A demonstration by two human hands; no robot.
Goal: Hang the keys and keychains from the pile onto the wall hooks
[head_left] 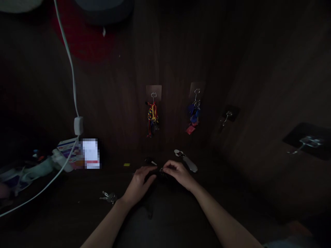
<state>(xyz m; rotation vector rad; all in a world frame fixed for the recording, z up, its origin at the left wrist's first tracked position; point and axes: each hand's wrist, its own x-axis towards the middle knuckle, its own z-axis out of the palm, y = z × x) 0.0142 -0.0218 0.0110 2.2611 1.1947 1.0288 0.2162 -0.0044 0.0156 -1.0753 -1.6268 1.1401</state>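
My right hand (178,175) pinches a small metal ring (161,169) between thumb and fingertips, low over the dark wooden surface. Something dark hangs or lies just under the ring, too dim to make out. To its left, my left hand (141,182) reaches in with thumb and fingers apart, fingertips close to the ring, holding nothing I can see. A dark key (150,161) lies just beyond the left fingertips. Behind my right hand rests a grey shoehorn-like piece (190,164) with a ring end. A bunch of keys (110,197) lies beside my left wrist.
Colourful cords with keys (153,119) and a blue-red bunch (193,115) hang from wall hooks. Two more hooks (229,114) stick out at right. A white cable (74,79) with a switch runs down the left, past boxes (68,148). A yellow scrap (126,164) lies nearby.
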